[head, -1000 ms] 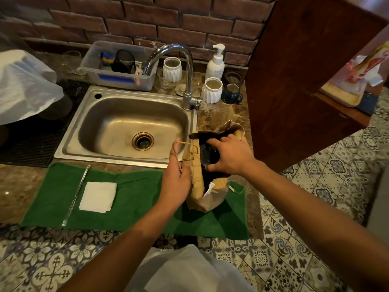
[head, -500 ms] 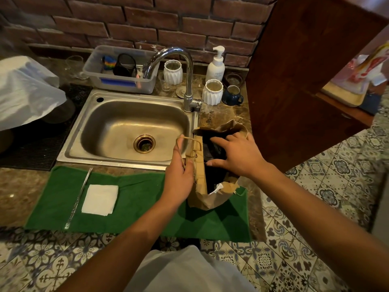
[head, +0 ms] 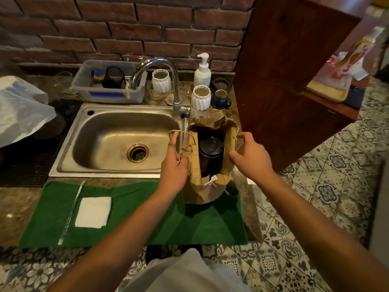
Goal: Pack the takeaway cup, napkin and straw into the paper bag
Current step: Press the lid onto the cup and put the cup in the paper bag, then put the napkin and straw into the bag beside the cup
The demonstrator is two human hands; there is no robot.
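The paper bag (head: 207, 186) stands open on the right end of the green mat (head: 147, 220) with the black takeaway cup (head: 210, 153) upright inside it. The left hand (head: 174, 171) pinches the bag's left edge and handle; the right hand (head: 250, 157), fingers loosely curled, holds nothing beside the bag's right rim. 1 napkin (head: 93, 212) and 1 straw (head: 71, 211) lie on the mat, outside the bag. The sink (head: 117, 140) holds nothing.
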